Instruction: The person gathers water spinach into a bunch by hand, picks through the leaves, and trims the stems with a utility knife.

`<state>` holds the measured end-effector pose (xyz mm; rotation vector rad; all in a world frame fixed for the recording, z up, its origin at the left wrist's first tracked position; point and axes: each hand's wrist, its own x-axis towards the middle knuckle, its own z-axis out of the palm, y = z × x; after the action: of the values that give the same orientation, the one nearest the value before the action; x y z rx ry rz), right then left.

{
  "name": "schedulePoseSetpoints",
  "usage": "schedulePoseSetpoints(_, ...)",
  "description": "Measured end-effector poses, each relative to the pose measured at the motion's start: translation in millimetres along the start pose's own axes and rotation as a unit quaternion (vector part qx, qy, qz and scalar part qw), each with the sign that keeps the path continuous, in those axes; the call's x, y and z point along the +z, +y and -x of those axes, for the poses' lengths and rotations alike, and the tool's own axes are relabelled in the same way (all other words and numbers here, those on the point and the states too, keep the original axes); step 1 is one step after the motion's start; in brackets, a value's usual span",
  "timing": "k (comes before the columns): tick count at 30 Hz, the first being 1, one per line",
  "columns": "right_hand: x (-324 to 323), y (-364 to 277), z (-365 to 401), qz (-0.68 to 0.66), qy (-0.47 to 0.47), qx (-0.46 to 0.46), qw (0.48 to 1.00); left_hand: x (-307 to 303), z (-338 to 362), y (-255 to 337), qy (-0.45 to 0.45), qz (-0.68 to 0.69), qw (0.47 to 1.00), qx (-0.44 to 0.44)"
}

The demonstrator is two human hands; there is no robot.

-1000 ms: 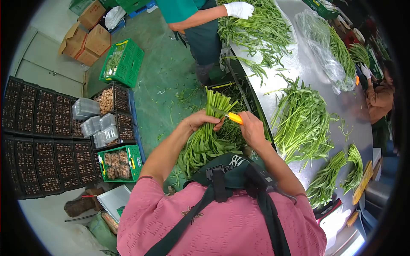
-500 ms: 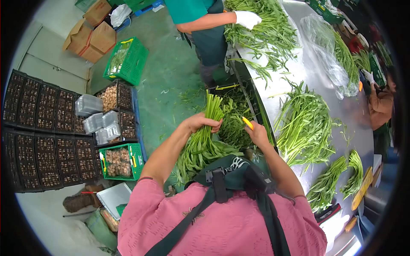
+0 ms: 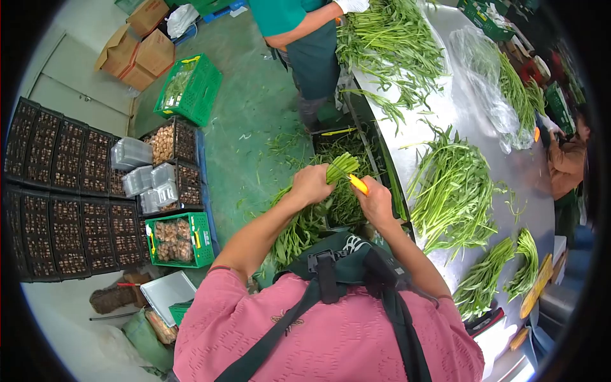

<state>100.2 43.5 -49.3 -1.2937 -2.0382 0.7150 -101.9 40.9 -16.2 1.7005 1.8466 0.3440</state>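
Observation:
My left hand [image 3: 312, 184] is wrapped round a bunch of leafy green stalks [image 3: 344, 164], which look like water spinach. Its cut stem ends point up and to the right, and the leaves hang down behind my forearm. In my right hand [image 3: 377, 204] is a knife with a yellow handle [image 3: 359, 184]. The thin blade is hard to make out, but it lies at or across the stems just beyond my left fingers. Below both hands, a dark crate [image 3: 347, 210] holds loose green trimmings.
On the metal table [image 3: 528, 184] to the right lie a large pile of greens [image 3: 455, 191] and smaller bunches [image 3: 487, 280]. A co-worker with a white glove [image 3: 352, 5] stands ahead at another heap. Stacked black crates [image 3: 70, 184] and green crates [image 3: 189, 89] line the left.
My left hand has tipped the bunch from upright towards the right. The knife in my right hand has moved left and up to the stems. The co-worker's gloved hand has moved away up the frame.

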Motion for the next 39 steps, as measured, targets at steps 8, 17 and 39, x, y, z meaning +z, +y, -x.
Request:
schedulePoseSetpoints(8, 27, 46, 9, -0.006, -0.037, 0.018, 0.999, 5, -1, -13, -0.027, 0.016, 0.999, 0.017)
schedulePoseSetpoints(17, 33, 93, 48, 0.025, -0.078, 0.178, 0.981, -8, 5, -34, 0.063, 0.071, 0.992, 0.089)
schedulePoseSetpoints(39, -8, 42, 133, 0.100, 0.015, 0.335, 0.937, -61, -25, -53, -0.142, 0.473, 0.857, 0.145)
